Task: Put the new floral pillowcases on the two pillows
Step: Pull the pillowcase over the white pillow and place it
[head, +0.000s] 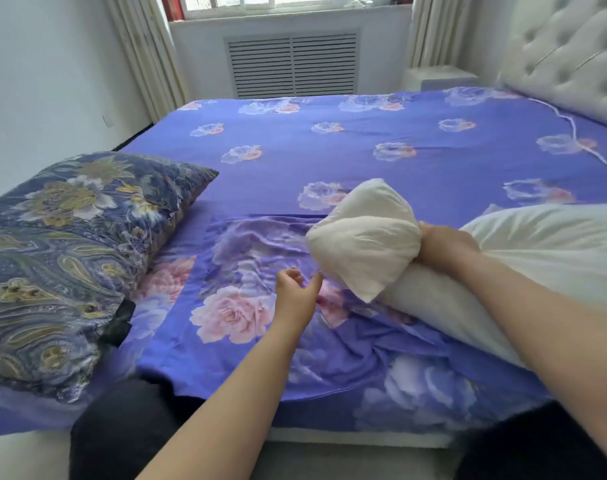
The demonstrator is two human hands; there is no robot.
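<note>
A bare white pillow (364, 244) lies across the right side of the bed, its near end bunched and lifted. My right hand (440, 245) grips that bunched end. A purple pillowcase with pink roses (246, 306) lies flat and rumpled on the bed in front of me. My left hand (297, 292) hovers just above it with fingers loosely curled, holding nothing, close to the pillow's corner. A second pillow (70, 244) in a dark blue and gold patterned cover lies at the left edge of the bed.
The bed carries a purple floral sheet (329, 140). A tufted white headboard (565, 53) stands at the right. Beyond the bed are a radiator grille (291, 64), curtains and a window. My dark-clad knees press against the bed's near edge.
</note>
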